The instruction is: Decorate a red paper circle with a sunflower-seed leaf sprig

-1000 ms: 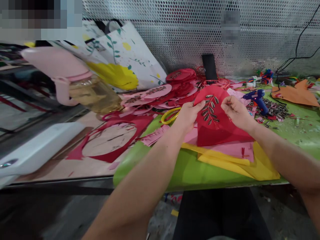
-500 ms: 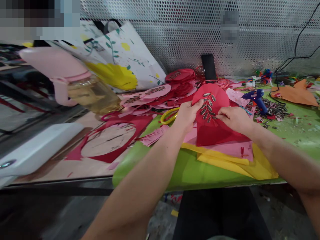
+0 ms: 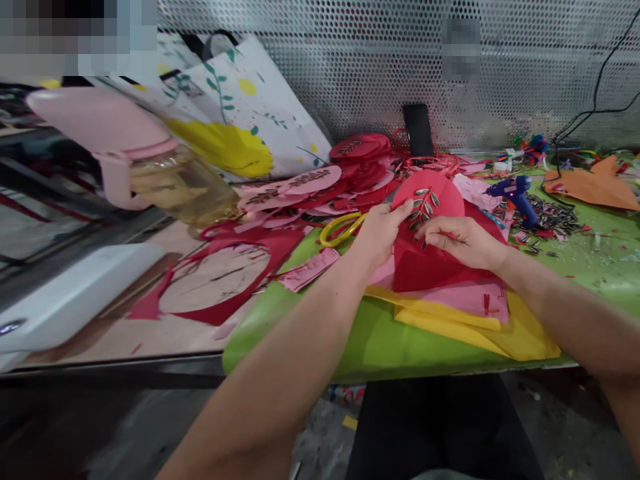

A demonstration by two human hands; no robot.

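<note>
- Head view: the left hand (image 3: 379, 232) pinched the left edge of a red disc (image 3: 449, 193), thumb on the front.
- The disc was held tilted over the front half of the green tabletop (image 3: 310, 340), before a larger red sheet (image 3: 415, 272).
- On its face was a leafy sprig (image 3: 425, 205) of striped seeds with a red stem.
- The right hand (image 3: 463, 241) had its fingertips drawn together at the sprig's lower end; whether they gripped a seed could not be told.
- Near the tabletop's front edge, a pink sheet (image 3: 463, 295) and a yellow sheet (image 3: 530, 330) lay under the red one.
- Right of the hands, a blue glue gun (image 3: 524, 200) rested beside a heap of seeds (image 3: 556, 215).
- Toward the back edge, a black phone (image 3: 419, 130) stood propped, right of stacked red discs (image 3: 360, 148).
</note>
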